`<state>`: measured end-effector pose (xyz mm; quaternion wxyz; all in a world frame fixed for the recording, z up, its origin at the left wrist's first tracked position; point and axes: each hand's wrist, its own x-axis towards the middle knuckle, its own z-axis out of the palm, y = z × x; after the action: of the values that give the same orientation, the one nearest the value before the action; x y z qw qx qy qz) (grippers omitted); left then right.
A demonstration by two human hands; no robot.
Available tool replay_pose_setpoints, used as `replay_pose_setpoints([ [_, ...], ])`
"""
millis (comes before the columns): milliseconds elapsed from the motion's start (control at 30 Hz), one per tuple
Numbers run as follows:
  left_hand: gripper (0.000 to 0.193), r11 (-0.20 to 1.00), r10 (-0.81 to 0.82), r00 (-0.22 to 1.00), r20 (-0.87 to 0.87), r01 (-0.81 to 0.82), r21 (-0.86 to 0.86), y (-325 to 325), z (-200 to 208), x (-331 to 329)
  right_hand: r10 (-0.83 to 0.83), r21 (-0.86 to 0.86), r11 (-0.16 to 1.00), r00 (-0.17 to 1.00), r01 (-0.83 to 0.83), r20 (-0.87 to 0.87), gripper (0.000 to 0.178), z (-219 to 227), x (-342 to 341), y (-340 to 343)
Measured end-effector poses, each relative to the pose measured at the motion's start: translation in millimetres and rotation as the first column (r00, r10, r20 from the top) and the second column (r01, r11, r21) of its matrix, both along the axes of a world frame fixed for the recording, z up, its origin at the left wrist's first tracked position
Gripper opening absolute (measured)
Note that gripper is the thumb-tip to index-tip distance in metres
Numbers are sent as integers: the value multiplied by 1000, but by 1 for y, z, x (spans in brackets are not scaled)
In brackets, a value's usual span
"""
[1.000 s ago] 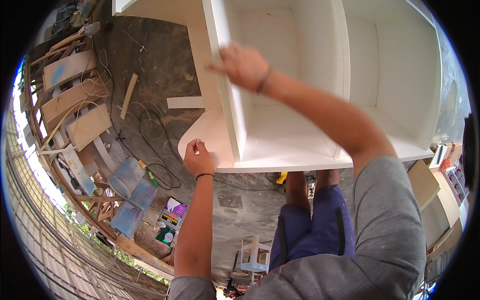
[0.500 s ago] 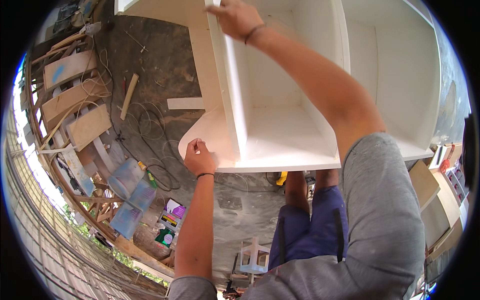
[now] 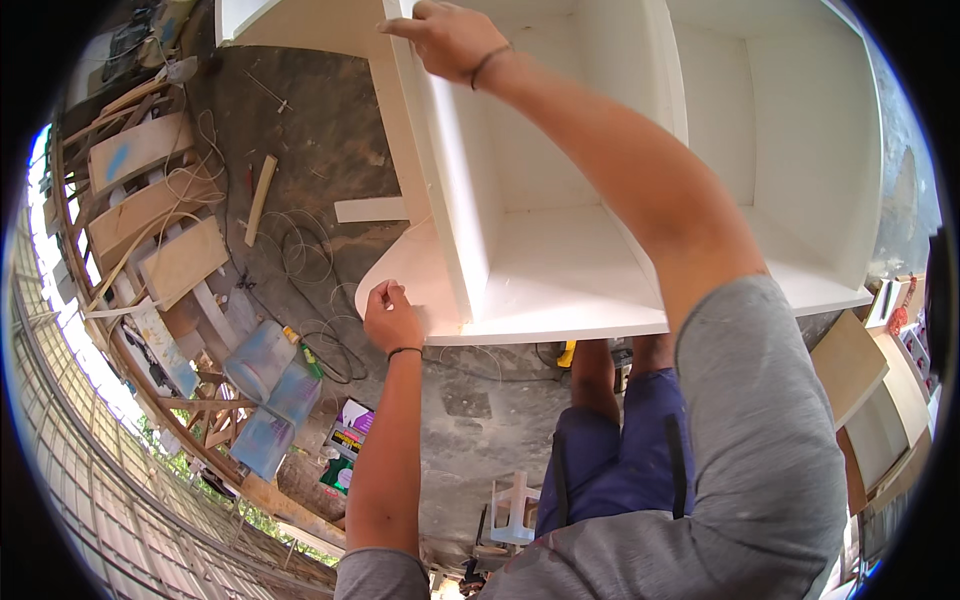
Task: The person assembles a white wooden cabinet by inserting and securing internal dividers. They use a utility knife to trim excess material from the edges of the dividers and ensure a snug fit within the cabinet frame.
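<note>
A large white cabinet carcass [image 3: 560,285] with open compartments stands in front of me. My right hand [image 3: 440,42] is at the far end of its upright divider panel [image 3: 440,180], with the index finger stretched across the panel's front edge and the other fingers curled. Nothing shows in that hand. My left hand [image 3: 393,318] is over the rounded pale end board [image 3: 425,265] at the cabinet's near left corner. Its thumb and fingers are pinched together, and whatever they may hold is too small to make out.
Wooden boards [image 3: 155,205] are stacked along the left side. Cables [image 3: 335,355], a wood strip [image 3: 261,200] and a white strip [image 3: 370,209] lie on the floor. Cloudy plastic tubs [image 3: 262,360] stand lower left, a small white stool [image 3: 514,508] below. More panels [image 3: 850,365] lean at the right.
The view has shifted slightly. My right hand and the panel's far end appear a little farther left. Both hands keep nearly the same pose.
</note>
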<state>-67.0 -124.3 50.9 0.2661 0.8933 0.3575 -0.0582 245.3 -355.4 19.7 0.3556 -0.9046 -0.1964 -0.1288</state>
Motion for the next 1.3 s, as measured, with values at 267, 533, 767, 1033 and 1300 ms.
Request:
replay_pose_setpoints([
  [267, 17, 996, -28, 999, 20, 26, 83, 6, 1, -5, 394, 112, 919, 878, -378, -270, 41, 12, -236, 14],
  [533, 18, 996, -2, 999, 32, -1, 84, 4, 1, -1, 27, -42, 999, 994, -31, -108, 42, 7, -42, 8],
  [767, 17, 990, -26, 999, -44, 32, 139, 10, -2, -6, 211, -160, 964, 977, -215, -36, 41, 2, -22, 11],
  [1033, 23, 974, -119, 974, -193, 152, 166, -1, -2, -3, 296, -13, 934, 793, -358, -533, 44, 48, -293, 11],
  [1300, 26, 967, -220, 938, -267, 247, 68, -3, 10, -1, -531, 48, 705, 572, 708, -625, 37, 83, -303, 1],
])
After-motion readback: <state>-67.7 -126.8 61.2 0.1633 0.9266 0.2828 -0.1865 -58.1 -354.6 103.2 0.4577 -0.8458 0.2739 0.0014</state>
